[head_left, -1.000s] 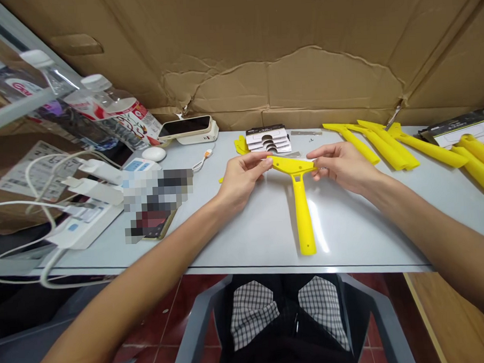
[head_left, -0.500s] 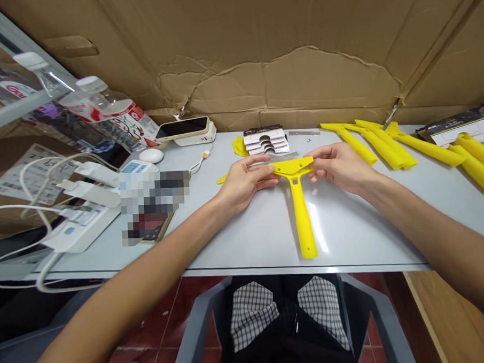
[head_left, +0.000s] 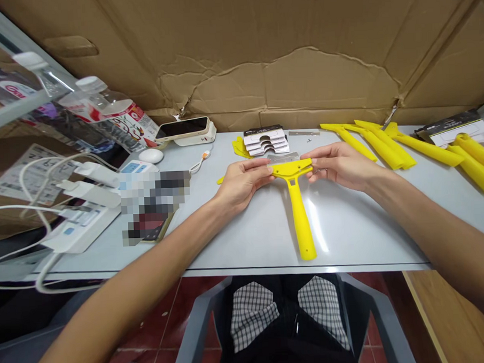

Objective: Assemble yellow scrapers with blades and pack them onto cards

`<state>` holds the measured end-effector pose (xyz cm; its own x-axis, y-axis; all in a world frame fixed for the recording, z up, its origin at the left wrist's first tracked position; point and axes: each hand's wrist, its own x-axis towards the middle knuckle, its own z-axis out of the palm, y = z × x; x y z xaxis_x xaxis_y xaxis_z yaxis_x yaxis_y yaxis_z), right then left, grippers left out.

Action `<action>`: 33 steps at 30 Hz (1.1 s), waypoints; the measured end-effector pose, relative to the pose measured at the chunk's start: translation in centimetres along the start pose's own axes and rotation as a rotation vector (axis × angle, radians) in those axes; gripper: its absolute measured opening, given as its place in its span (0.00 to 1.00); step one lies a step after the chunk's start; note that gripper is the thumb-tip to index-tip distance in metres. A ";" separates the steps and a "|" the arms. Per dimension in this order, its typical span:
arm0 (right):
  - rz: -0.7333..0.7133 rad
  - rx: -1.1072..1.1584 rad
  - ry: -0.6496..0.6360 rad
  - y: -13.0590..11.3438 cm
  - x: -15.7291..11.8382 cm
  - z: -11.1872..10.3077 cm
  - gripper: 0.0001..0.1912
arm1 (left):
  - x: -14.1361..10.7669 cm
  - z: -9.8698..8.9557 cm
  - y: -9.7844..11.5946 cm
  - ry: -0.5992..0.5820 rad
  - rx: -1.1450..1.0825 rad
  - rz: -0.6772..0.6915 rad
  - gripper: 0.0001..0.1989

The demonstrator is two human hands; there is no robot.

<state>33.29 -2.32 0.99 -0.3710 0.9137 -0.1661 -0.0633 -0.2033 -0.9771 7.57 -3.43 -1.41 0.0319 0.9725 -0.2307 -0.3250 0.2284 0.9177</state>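
Observation:
A yellow T-shaped scraper [head_left: 302, 216] is held by its wide head over the white table, its handle pointing toward me. My left hand [head_left: 244, 182] pinches the left end of the head, fingers closed. At the right end, the fingertips of my right hand [head_left: 337, 166] grip the head. Just behind the head lies a thin metal strip [head_left: 283, 157]. Farther back is a stack of white and black cards [head_left: 266, 140], with another metal blade [head_left: 304, 133] to its right. Part of a yellow piece [head_left: 220, 180] shows beside my left hand.
Several yellow scrapers [head_left: 393, 145] lie at the back right near a black and white package [head_left: 456, 128]. On the left are a power strip [head_left: 79, 226] with cables, a phone [head_left: 183, 128], a white mouse [head_left: 151, 156] and bottles [head_left: 122, 117]. Cardboard [head_left: 302, 82] stands behind.
The scraper's head has shifted slightly left and its tilt has changed a little. Both hands remain on it, with my right fingers slightly moved.

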 end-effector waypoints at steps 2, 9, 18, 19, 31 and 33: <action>0.017 0.010 0.021 -0.1 0.0 0.2 0.11 | 0.0 -0.1 -0.1 0.015 0.015 0.018 0.13; 0.000 -0.037 0.091 0.1 -0.1 1.1 0.12 | -0.1 -0.3 -0.3 -0.015 0.050 0.065 0.19; -0.067 -0.059 0.104 0.1 -0.2 0.8 0.21 | 0.2 -0.4 0.2 -0.199 0.139 -0.147 0.05; -0.068 -0.057 0.101 0.1 -0.2 0.8 0.21 | 0.2 -0.5 0.2 -0.216 0.159 -0.160 0.06; -0.058 -0.343 0.073 -0.4 0.1 0.1 0.17 | -0.4 -0.4 0.5 -0.134 0.253 -0.115 0.08; -0.109 -0.403 0.143 -1.2 0.0 -0.8 0.17 | -0.5 -0.5 0.6 -0.118 0.262 -0.110 0.08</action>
<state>34.08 -1.84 2.06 -0.2484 0.9674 -0.0483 0.2820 0.0245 -0.9591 6.90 -3.84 -0.88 0.1682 0.9363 -0.3083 -0.0592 0.3218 0.9450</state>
